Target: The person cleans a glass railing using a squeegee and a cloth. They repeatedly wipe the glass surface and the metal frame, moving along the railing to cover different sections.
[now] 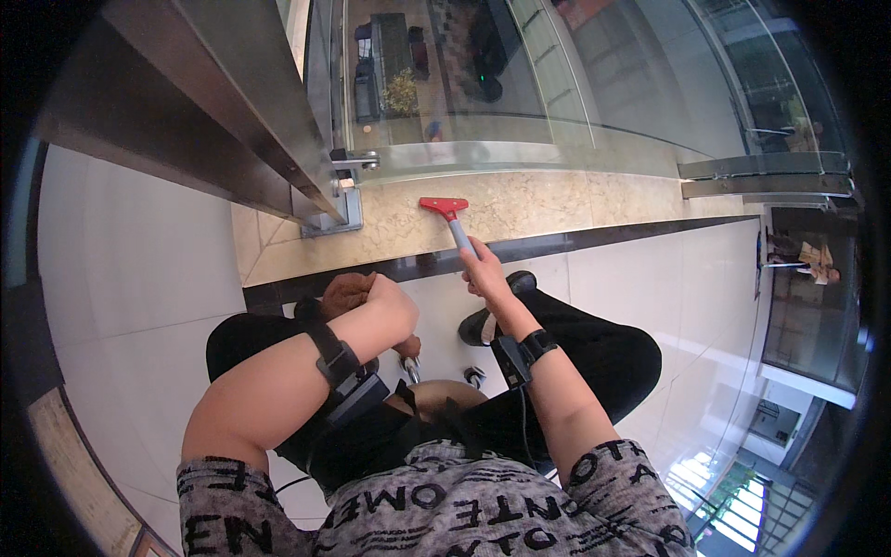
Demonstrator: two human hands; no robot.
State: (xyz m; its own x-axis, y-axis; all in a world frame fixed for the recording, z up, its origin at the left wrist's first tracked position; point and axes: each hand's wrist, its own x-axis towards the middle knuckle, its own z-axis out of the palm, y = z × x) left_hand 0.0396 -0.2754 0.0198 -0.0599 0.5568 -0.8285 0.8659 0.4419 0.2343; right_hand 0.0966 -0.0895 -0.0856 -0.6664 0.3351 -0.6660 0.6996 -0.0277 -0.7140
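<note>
My right hand (484, 270) is closed around the grey handle of a scraper (444, 205), whose red head lies over the beige marble ledge (529, 198). To its left, my left hand (393, 303) grips a brown cloth (348, 292) above my left knee; its fingers are mostly hidden behind the hand and wrist. Part of the brown cloth also hangs below that hand. A glass panel (487, 152) rises along the far side of the ledge.
A metal post (271, 139) with a glass clamp (365, 161) stands at the left. Metal rails (766, 177) are at the right. A dark stone strip (529, 245) borders the pale tiled floor (647, 278). Farther right, a person (818, 261) holds a pole.
</note>
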